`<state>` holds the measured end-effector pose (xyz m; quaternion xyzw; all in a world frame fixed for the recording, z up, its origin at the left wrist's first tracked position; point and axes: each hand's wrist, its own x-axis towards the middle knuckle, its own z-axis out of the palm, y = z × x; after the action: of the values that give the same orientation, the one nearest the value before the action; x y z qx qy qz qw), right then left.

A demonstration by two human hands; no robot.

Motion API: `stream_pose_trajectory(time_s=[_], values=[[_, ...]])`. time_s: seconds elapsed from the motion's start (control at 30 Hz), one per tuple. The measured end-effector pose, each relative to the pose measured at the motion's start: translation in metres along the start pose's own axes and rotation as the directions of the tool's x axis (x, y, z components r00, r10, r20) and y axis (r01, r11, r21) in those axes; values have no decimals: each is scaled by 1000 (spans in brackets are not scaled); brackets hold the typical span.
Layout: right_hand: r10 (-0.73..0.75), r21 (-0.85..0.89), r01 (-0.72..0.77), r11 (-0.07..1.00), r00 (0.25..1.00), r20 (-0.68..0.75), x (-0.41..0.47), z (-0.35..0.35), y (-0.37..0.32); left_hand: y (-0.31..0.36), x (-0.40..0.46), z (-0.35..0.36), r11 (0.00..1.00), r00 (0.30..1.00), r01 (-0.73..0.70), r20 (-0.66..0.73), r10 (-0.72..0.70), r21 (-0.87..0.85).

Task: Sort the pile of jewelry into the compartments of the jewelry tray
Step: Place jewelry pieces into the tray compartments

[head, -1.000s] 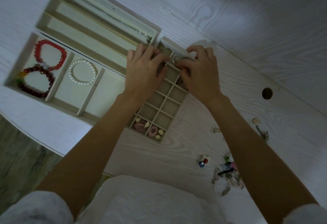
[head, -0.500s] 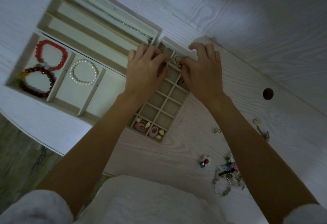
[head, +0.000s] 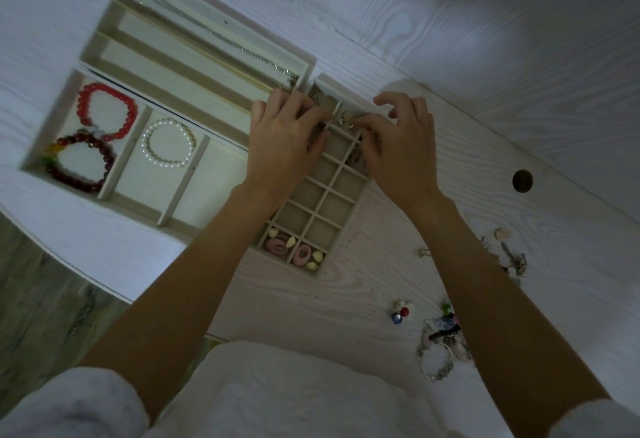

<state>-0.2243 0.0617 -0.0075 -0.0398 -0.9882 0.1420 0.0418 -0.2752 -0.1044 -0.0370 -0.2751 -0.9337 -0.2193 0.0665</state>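
The small beige grid tray (head: 337, 202) lies at mid-table. My left hand (head: 284, 140) and right hand (head: 401, 147) hover over its far end, fingertips almost meeting. A tiny silver earring (head: 343, 121) shows in the far compartment between them. My right thumb and forefinger pinch a small metal piece beside it. My left fingers curl at the divider, and what they hold is hidden. Pink earrings (head: 277, 245) and cream studs fill the two nearest cells. The unsorted jewelry pile (head: 441, 344) lies at the lower right.
To the left, the bracelet tray (head: 221, 167) holds a red bracelet (head: 105, 110), a dark bracelet (head: 83, 164) and a pearl bracelet (head: 169, 146). A chain necklace (head: 221, 36) lies in the long tray. Loose beads (head: 401, 311), a ring (head: 424, 252), scattered pieces (head: 512, 257) and a cable hole (head: 522, 180) are on the right.
My fingertips, pressed together a second ago, have drawn slightly apart, and the small earring now shows between them. Both hands stay over the tray's far end.
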Motion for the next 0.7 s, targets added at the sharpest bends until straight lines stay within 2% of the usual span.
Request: stream_pose_trajectory(time_s=[0.13, 0.23, 0.37, 0.5, 0.57, 0.7], values=[[61, 56, -57, 997, 995, -80, -35, -24, 0, 12, -12, -11, 999, 1000, 5, -18, -6, -51], [155, 65, -148, 987, 978, -141, -85, -40, 9, 33, -34, -20, 989, 997, -33, 68, 43, -143], [325, 57, -322, 945, 944, -61, -169, -44, 32, 61, -75, -24, 991, 967, 1, 253, 34, -136], [486, 44, -489, 871, 872, 51, -213, -36, 47, 70, -101, -25, 997, 953, 19, 303, 4, -70], [478, 76, -484, 872, 875, 78, -211, -30, 49, 71, -103, -26, 1000, 950, 6, 312, 3, -30], [366, 105, -370, 923, 929, 59, -190, -15, 40, 73, -100, -24, 1000, 953, 1, 302, -6, 16]])
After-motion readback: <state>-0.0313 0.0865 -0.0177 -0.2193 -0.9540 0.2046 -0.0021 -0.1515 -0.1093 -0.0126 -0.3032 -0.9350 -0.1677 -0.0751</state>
